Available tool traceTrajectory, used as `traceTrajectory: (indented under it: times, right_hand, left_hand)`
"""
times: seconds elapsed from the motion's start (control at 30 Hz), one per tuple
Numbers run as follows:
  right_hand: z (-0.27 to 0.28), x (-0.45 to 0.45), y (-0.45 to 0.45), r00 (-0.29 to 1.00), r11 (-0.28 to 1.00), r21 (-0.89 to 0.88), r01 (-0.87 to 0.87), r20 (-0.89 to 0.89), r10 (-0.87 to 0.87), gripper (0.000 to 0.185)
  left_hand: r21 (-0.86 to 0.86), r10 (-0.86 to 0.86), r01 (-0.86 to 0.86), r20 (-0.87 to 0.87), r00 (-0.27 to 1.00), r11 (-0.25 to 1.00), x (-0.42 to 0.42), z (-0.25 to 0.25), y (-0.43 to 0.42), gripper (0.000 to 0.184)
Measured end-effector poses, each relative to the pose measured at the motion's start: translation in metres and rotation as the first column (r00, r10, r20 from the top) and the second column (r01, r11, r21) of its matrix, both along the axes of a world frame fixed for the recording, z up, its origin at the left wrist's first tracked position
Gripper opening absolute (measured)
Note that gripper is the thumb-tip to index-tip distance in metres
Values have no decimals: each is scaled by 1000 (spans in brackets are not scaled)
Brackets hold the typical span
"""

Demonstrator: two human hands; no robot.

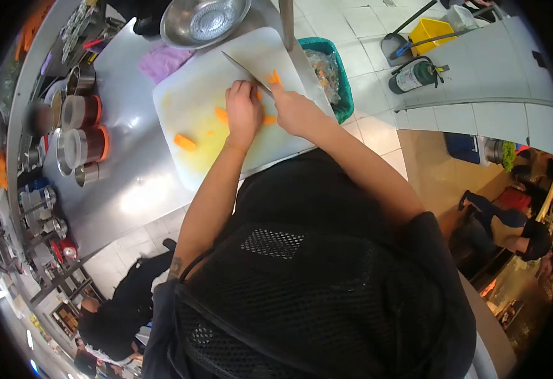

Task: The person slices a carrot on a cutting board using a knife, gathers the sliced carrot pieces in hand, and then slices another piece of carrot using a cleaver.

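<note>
My right hand point(294, 112) is closed around the handle of a kitchen knife point(242, 68), its blade slanting up and left across the white cutting board point(191, 95). Beside the blade, my left hand point(243, 110) has its fingers curled down over a carrot piece, mostly hidden, with a bit of orange at the fingertips. A thick carrot chunk point(185, 142) lies on the left part of the board. Another carrot piece point(221, 115) is just left of my left hand. Thin carrot strips point(275, 78) rest beyond the knife. Yellowish-orange stains mark the board.
A metal bowl point(204, 22) and purple cloth point(164, 62) sit beyond the board on the steel table point(134, 161). Lidded containers point(87, 146) stand left. A green-lined bin point(346, 95) is right of the table. Other people point(115, 316) are in the room.
</note>
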State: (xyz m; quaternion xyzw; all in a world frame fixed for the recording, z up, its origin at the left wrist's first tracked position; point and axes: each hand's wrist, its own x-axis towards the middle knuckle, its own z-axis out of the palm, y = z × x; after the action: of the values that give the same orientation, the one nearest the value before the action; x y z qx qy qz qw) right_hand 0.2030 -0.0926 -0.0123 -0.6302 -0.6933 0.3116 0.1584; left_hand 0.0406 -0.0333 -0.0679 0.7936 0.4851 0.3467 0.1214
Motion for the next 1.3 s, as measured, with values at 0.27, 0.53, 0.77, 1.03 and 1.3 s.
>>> traceTrajectory:
  times: [0.27,0.53,0.77,1.03,1.3]
  right_hand:
    - [45,20,-9,998,998,10,-57,2,57,37]
    - [67,29,-16,974,990,-7,-138,182,137,33]
    - [62,13,-25,970,991,-62,-121,204,132,26]
    - [44,9,-18,985,989,-117,-93,135,109,24]
    - [11,11,30,1000,999,35,-22,-12,22,32]
  left_hand:
    - [-273,62,-27,121,991,962,-8,8,1,14]
    - [-82,93,-94,-15,996,992,8,10,-13,15]
    - [27,114,-113,-21,993,993,11,2,-10,9]
    - [42,101,-101,7,995,994,11,2,-8,10]
    - [14,78,-77,-47,996,997,5,3,-2,13]
